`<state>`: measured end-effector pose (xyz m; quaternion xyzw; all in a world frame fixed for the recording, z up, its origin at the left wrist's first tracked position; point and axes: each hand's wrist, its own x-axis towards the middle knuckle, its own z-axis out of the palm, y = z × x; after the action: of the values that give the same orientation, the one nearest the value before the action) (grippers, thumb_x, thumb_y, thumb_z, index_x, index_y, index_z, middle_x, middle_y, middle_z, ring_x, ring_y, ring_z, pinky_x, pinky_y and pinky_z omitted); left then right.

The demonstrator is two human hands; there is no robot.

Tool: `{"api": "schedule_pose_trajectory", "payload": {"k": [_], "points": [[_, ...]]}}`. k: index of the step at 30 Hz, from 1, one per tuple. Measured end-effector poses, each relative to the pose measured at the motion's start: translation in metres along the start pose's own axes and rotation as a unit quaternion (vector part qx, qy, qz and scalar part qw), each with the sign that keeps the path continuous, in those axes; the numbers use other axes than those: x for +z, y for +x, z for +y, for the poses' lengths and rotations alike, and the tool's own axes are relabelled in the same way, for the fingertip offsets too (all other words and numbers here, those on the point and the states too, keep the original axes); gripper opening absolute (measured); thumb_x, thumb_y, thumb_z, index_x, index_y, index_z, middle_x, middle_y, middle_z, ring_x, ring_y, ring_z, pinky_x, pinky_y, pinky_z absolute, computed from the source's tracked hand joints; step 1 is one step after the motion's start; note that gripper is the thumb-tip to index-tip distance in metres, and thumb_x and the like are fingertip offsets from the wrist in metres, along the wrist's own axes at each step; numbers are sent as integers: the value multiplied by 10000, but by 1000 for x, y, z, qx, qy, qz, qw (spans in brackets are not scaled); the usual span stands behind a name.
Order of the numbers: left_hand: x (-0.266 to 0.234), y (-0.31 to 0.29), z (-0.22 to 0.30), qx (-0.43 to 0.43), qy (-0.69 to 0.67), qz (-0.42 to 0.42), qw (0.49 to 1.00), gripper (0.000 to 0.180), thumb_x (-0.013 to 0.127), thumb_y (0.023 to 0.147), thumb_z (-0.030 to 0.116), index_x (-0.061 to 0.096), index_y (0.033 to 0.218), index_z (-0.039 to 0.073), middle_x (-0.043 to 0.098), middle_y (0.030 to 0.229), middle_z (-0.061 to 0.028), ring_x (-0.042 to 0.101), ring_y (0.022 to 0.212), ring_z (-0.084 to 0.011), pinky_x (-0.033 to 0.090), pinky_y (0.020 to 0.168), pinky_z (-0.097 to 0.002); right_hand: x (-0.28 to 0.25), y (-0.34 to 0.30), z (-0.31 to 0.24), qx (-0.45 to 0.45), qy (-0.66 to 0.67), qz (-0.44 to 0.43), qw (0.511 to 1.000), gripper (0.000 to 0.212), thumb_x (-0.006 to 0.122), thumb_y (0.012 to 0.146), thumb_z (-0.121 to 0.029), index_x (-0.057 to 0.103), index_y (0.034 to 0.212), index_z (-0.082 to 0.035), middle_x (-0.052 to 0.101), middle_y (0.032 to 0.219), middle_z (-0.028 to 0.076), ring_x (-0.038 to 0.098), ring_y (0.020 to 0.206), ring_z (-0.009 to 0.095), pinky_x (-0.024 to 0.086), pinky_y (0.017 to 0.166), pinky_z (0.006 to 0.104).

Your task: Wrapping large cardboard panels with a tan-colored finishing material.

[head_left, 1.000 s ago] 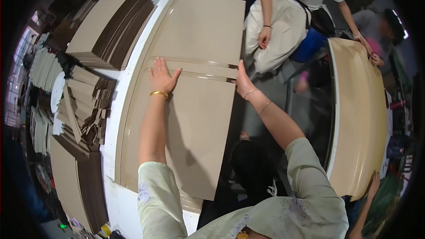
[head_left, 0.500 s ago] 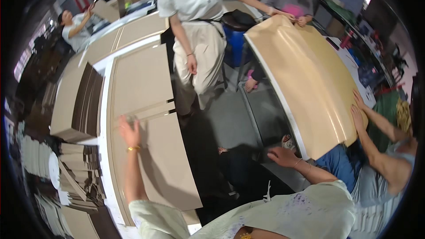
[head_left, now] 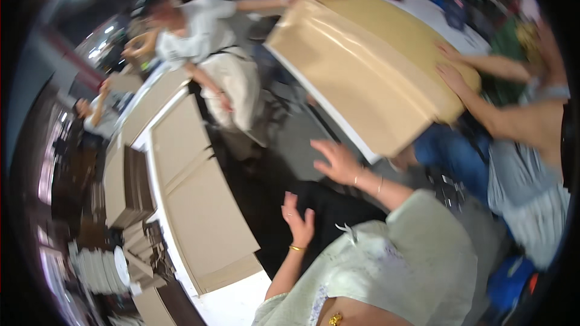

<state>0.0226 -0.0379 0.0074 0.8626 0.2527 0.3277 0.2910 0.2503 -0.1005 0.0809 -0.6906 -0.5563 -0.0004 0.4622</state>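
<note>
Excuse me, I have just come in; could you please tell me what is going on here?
The camera wearer holds nothing: the left hand and the right hand are both open in mid-air. To the left, flat tan boards lie on a white table, beside a stack of boards. To the right, a co-worker's hands rest on a glossy tan sheet, while someone in a white shirt reaches toward its far end.

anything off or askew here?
Yes: the jumbled pile of beige, strip-shaped board pieces at left lies at mixed angles, untidy next to the neat stack of brown-edged beige boards. The large, flat, beige rectangular panel near the left hand shows no obvious damage, though blur could hide small flaws.
</note>
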Motion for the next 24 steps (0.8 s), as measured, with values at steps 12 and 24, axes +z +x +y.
{"api": "schedule_pose_trajectory", "payload": {"k": [12,24], "points": [[9,-80,-105,-198,115,104,968,373,532,900,237,489,1156,-31,519,1135,-197,494,1066,-298,379,936,-372,-244,-95,216,473,-212,460,721,574,726,688,-413,540,1137,-107,504,1204,115,446,1146,305,364,943,452],[6,-181,-176,-367,116,81,919,276,551,871,250,597,968,-4,609,949,-171,577,910,-308,441,820,-388,-248,-75,272,697,-191,449,526,918,737,579,-605,381,1261,-103,401,1259,134,429,1164,277,376,935,455]]}}
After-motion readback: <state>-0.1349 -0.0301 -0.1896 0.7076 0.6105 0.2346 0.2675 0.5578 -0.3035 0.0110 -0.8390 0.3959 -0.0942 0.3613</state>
